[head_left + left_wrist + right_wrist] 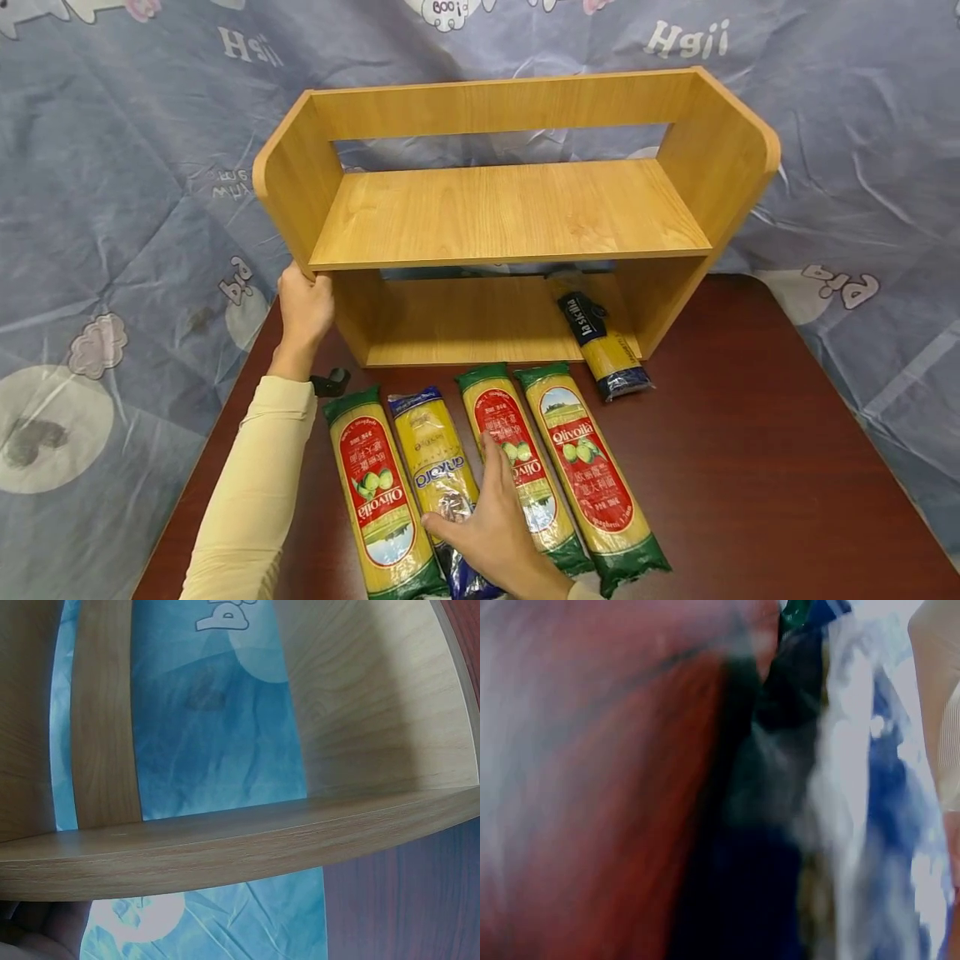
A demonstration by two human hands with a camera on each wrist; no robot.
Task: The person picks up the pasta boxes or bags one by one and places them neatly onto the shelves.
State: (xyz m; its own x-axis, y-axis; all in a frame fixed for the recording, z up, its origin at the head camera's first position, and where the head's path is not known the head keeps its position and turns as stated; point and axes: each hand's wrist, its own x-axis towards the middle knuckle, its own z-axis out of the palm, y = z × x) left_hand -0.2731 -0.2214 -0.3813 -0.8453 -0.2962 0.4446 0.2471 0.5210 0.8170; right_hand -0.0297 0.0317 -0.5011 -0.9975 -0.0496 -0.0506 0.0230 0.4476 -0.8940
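Note:
My left hand (306, 308) grips the left side panel of a two-tier wooden shelf (510, 208); in the left wrist view, its fingers (49, 930) show under the panel's edge. My right hand (495, 525) hovers over or touches the spaghetti packs, fingers extended and thumb spread apart. Below it lies a yellow-and-blue spaghetti pack (431, 442), whose crinkled blue wrapper (907, 787) looks blurred in the right wrist view. To its left is a green-ended spaghetti pack (375, 492). Two similar packs, a partly covered spaghetti pack (551, 525) and an uncovered spaghetti pack (592, 475), lie to its right.
A dark-labelled spaghetti pack (600, 342) leans out of the shelf's lower tier at the right. Near the left forearm lies a small black object (330, 382). The dark red-brown table (757, 467) meets a blue patterned cloth (135, 208) behind and at the sides.

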